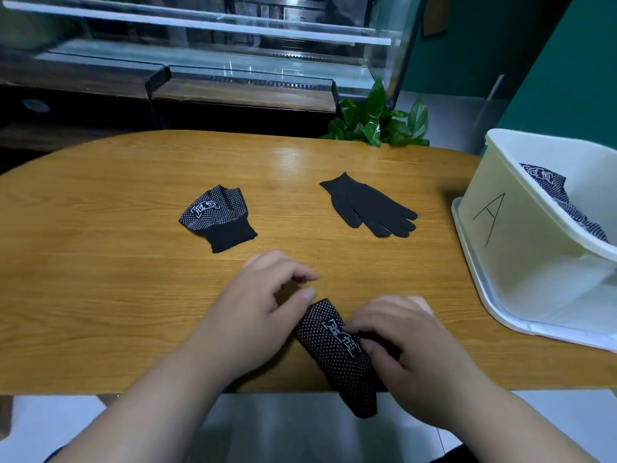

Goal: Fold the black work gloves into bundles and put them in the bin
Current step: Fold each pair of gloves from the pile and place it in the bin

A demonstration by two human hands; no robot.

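Right hand (410,342): nearest, at the table's near edge. Its fingers are curled over the right side of the dotted glove (334,349) and pinch the fabric.
Left hand (253,315): just left of that glove. The fingers are loosely curled and hold nothing. The thumb tip is at the glove's far end, but I cannot tell whether it touches.
Dotted glove: lies slantwise between the hands, its near end hanging off the table edge. It looks part-rolled, not yet a bundle.
Table (100,262): wooden, with rounded far corners.
Display case (200,45): glass, beyond the far edge.
Bin (521,235): white, at the right end, standing tilted on a white tray (484,302). The gloves in the bin (561,202) are dotted ones.
Plant (377,121): green leaves behind the far edge, right of centre.
Plain glove (367,205): lies flat, far and right of centre, well apart from both hands.
Folded glove (217,213): far and left of centre, cuff toward the near side.
Risk: if the pinch loosens, the overhanging end may drag the dotted glove off the table. With the left hand off the fabric, the roll may spring open and leave a loose bundle.
Writing: a hand-drawn letter A (489,215) on the bin's wall. The dotted glove carries a white framed logo (340,335) of two characters, which I cannot read with confidence. The folded glove bears a similar mark.
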